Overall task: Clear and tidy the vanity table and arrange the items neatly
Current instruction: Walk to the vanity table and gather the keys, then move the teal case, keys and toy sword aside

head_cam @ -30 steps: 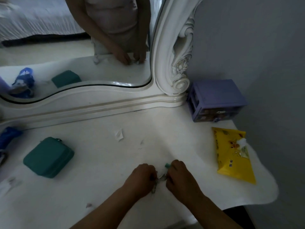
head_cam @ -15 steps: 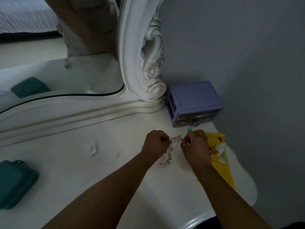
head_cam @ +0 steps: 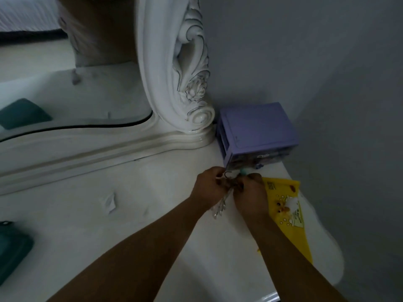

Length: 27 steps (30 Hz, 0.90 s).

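Note:
Both my hands are closed together just in front of the purple drawer box (head_cam: 257,131) on the white vanity table (head_cam: 141,214). My left hand (head_cam: 210,187) and my right hand (head_cam: 250,192) pinch a pale beaded string (head_cam: 219,207), which hangs down between them over the tabletop. A small teal piece (head_cam: 243,171) shows above my right fingers; what it is I cannot tell. A yellow wipes packet (head_cam: 285,212) lies right of my right hand. A teal case (head_cam: 13,251) lies at the left edge.
The carved white mirror frame (head_cam: 174,83) rises behind the table, its base running along the back. A small torn scrap of paper (head_cam: 109,202) lies mid-table. The grey wall (head_cam: 327,83) closes in on the right, and the table's curved edge (head_cam: 331,258) is near the packet.
My hands have carried the beaded string from the table's front to the right and back, up to the purple box. They are now closer together. The view has swung right.

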{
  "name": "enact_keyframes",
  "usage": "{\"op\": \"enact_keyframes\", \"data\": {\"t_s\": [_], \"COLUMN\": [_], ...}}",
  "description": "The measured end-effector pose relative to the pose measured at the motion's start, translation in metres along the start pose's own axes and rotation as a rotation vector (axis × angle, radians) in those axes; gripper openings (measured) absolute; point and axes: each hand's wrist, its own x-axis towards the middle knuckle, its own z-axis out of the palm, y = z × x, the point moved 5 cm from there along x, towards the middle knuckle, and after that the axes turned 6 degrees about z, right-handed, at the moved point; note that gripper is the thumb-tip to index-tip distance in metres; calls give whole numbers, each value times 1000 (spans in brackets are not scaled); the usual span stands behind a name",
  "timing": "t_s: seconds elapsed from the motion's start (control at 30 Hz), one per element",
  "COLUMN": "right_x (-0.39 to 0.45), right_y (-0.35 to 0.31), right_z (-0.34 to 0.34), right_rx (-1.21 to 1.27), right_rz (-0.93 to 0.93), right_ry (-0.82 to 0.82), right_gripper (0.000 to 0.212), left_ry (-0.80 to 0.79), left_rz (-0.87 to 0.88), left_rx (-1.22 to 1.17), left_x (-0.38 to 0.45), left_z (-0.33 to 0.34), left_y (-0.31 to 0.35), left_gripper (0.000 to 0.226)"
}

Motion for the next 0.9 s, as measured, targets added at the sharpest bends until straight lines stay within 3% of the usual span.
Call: {"op": "enact_keyframes", "data": {"t_s": [0.17, 0.33, 0.67, 0.9], "right_x": [-17, -44, -100, -143], "right_y": [-4, -22, -111, -175], "right_z": [-8, -12, 53, 97], "right_rx": [22, 35, 22, -26], "right_rz": [-15, -135, -501, -772], "right_ry": [33, 39, -216, -386], "right_gripper": [26, 30, 33, 37], "left_ry": [20, 171, 426, 633], "left_rz": [76, 103, -95, -322], "left_rx": [-87, -35, 245, 513], "left_x": [-16, -39, -124, -208], "left_z": [-13, -53, -171, -249], "left_y": [-7, -37, -115, -170], "left_gripper": [33, 32, 32, 47]}}
